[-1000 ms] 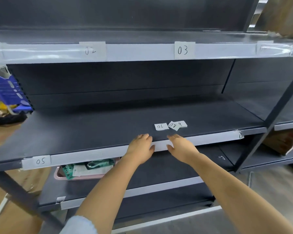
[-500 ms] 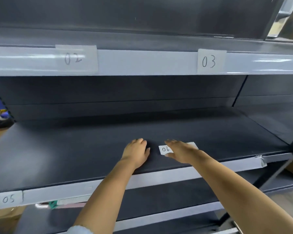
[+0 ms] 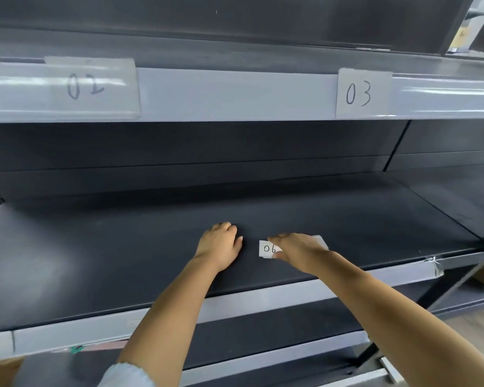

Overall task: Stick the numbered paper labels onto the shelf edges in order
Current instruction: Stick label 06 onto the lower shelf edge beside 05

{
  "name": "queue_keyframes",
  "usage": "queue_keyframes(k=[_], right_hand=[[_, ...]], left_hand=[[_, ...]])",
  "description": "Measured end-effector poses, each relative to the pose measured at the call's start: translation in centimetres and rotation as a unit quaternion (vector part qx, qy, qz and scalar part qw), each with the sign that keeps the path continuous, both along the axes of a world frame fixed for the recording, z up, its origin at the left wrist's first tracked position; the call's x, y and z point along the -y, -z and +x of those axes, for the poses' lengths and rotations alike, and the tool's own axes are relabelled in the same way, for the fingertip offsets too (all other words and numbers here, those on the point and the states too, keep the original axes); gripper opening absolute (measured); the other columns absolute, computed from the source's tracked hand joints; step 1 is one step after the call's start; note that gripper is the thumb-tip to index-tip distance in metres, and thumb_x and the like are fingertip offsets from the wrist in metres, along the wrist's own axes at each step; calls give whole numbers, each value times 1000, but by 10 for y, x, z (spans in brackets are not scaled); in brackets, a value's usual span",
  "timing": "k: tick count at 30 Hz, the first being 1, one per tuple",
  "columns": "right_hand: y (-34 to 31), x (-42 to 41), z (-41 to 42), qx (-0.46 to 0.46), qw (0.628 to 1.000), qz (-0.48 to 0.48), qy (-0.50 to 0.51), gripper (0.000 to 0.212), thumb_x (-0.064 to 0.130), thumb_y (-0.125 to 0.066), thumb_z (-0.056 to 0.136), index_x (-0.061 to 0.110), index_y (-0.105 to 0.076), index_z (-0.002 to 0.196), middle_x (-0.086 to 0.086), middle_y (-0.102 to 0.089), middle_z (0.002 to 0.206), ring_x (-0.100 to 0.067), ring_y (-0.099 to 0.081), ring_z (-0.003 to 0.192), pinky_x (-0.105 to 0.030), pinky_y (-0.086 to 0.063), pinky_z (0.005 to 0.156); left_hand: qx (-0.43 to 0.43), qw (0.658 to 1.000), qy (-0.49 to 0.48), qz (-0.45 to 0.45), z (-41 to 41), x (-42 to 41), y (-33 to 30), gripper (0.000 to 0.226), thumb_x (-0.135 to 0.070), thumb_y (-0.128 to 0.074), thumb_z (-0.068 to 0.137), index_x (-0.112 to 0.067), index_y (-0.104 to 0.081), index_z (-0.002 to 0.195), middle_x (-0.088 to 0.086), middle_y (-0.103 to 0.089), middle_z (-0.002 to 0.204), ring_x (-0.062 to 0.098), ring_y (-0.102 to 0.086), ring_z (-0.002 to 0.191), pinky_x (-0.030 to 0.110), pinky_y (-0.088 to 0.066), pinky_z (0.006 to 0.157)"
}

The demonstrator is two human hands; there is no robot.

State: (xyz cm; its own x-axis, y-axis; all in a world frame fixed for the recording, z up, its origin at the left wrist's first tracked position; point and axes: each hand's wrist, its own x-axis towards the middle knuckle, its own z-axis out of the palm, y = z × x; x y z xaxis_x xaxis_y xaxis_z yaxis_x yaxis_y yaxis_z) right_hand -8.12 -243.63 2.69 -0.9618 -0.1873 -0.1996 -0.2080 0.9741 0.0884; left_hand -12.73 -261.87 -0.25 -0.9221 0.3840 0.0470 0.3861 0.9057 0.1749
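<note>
Reaching deeper onto shelf (image 3: 123,261) than a second ago: right hand (image 3: 296,251) now pinching label 06 (image 3: 268,249), left hand (image 3: 221,244) resting flat, holding nothing; ready for sticking next.

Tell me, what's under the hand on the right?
Under the right hand lie loose paper labels on the dark shelf. The 06 label peeks out; the covered ones' numbers are hidden.

We see white paper labels (image 3: 269,248) with black handwritten numbers, dark charcoal shelf boards (image 3: 123,261), pale grey edge strips (image 3: 235,93), and a light blue sleeve (image 3: 126,375).
</note>
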Motion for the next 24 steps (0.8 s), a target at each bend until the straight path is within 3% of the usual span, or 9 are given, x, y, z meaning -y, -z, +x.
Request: queue_keyframes(k=[4,10,18,24], right_hand=[[4,-2,1,2,1000,-7,-6,44,38,-43,98,16,-41,136,-3,-50,138,-26,-51,122,-33,-43,94],[7,-1,3,15,1000,-24,7,55,49,-45,94,13,-42,136,-5,-52,137,-27,-51,123,-41,-45,101],[8,-1,4,17,998,-48,26,40,36,-47,97,15,-46,130,-7,-56,131,-29,-55,114,-37,-48,92],[-3,4,3,1,996,-73,43,48,34,-43,99,16,-36,143,-6,-45,143,-27,-47,127,-38,-41,101]], left_hand=[[-1,1000,-1,0,1,-1,-1,39,-33,-33,100,-8,-49,126,6,-47,137,24,-42,127,34,-37,102],[0,1000,-4,-2,5,3,1,39,-33,-32,100,-8,-50,125,6,-48,136,24,-43,126,34,-37,102],[5,1000,-8,-4,8,8,2,39,-33,-31,100,-8,-51,123,5,-49,134,24,-45,124,34,-38,102],[-1,1000,-11,3,8,13,1,39,-33,-31,100,-8,-53,121,5,-50,134,23,-45,123,33,-38,101]])
